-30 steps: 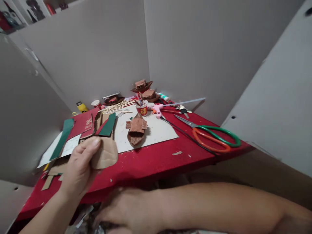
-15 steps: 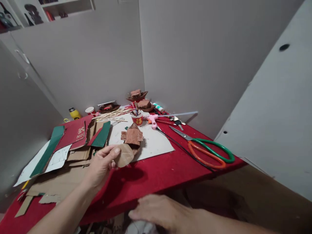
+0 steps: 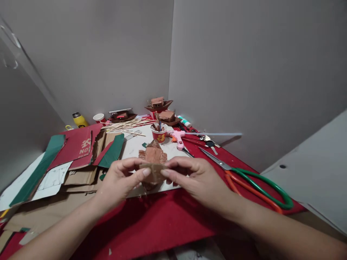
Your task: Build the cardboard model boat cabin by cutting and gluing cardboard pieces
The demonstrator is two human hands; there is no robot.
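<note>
You have the brown card piece (image 3: 155, 170) pinched between both hands, left hand (image 3: 119, 182) and right hand (image 3: 197, 178) closed on its ends, just above the bench (image 3: 162, 220). It looks like shaping or folding; next, a firm, even crease.

Brown card over a red table

The cardboard piece (image 3: 155, 172) at frame centre is plain tan-brown. Under it the table (image 3: 168, 220) is red. At right lie scissors (image 3: 255, 180) with one green and one orange handle. Centre top: a pink glue gun (image 3: 179, 138) and a red cup (image 3: 159, 134) with yellow print. At left, a red and green sheet (image 3: 78, 146) with white lettering, and a yellow bottle (image 3: 79, 119).
</note>
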